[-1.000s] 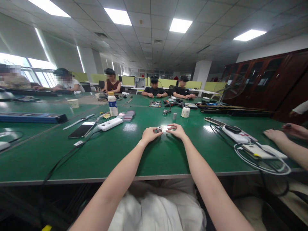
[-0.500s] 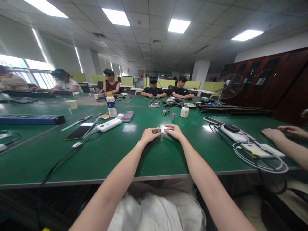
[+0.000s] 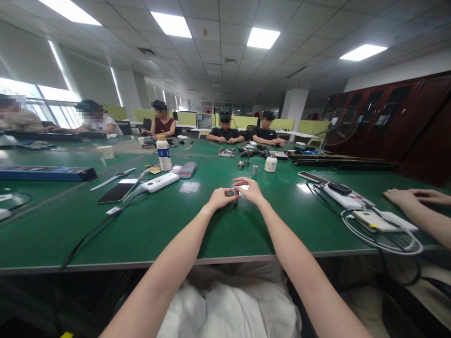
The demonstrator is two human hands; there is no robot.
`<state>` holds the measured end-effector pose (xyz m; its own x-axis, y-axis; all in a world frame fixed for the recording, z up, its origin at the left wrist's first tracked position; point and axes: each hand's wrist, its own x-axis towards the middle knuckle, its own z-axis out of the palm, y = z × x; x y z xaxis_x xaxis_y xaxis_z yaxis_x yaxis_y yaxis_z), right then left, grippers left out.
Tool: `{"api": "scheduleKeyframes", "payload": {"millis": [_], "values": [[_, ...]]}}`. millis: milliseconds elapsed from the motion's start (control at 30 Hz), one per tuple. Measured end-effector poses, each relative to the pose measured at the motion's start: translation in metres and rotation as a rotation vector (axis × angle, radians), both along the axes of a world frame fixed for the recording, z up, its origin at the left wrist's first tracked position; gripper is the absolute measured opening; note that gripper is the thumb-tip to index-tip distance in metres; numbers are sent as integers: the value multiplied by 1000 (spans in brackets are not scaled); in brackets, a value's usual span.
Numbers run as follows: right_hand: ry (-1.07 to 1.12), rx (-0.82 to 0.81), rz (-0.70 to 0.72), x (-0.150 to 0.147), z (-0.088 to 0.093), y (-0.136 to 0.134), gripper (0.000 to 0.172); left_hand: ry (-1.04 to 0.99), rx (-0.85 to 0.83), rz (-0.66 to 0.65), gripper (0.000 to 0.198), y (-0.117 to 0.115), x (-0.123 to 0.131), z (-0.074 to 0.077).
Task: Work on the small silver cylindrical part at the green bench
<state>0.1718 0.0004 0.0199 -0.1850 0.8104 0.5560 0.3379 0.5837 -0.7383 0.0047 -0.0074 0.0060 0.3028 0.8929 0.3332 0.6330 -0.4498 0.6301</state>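
My left hand point(image 3: 221, 199) is closed around a small silver metal cylinder point(image 3: 235, 191) that stands upright at the tabletop. From the other side my right hand point(image 3: 251, 189) curves over the cylinder's top, thumb and fingers bent around it. Fingers partly hide the contact. Beyond my hands a similar small metal cylinder point(image 3: 254, 170) stands upright. To its left sit a few small shiny metal parts point(image 3: 241, 164). A white patterned jar point(image 3: 270, 164) is just right of these.
On the green table point(image 3: 183, 225), left, are a drink bottle point(image 3: 164, 154), white power bank point(image 3: 160, 182) and phone point(image 3: 118, 191). Right are another phone point(image 3: 313, 177), cables and a white device point(image 3: 384, 219). A neighbour's hands point(image 3: 405, 196) rest far right. Several people sit across.
My right hand has moved left and in over the cylinder's top; its fingers were farther to the side before. The left hand keeps its hold, shifted slightly right.
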Motion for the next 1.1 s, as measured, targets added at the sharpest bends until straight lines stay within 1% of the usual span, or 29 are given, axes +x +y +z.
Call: {"api": "scheduleKeyframes", "payload": {"millis": [67,200,333,533,733,867,1100], "values": [[-8,-3,-33,0,-1,1,26,-1,-3,-2,45,0,0,0],[12,-16,-113,0,0,3,19,1,-5,-3,44,0,0,0],[44,-37,-145,0,2,1,23,6,-4,-5,47,0,-1,0],[59,-49,-134,-1,4,-4,31,14,-2,-3,46,1,-1,-1],[80,-51,-68,-6,1,-3,24,20,7,-5,45,1,-1,-1],[80,-55,-23,-9,-2,-1,24,27,15,0,42,2,-1,-1],[82,-31,-69,-10,-4,1,24,34,27,8,42,3,-1,-3]]}}
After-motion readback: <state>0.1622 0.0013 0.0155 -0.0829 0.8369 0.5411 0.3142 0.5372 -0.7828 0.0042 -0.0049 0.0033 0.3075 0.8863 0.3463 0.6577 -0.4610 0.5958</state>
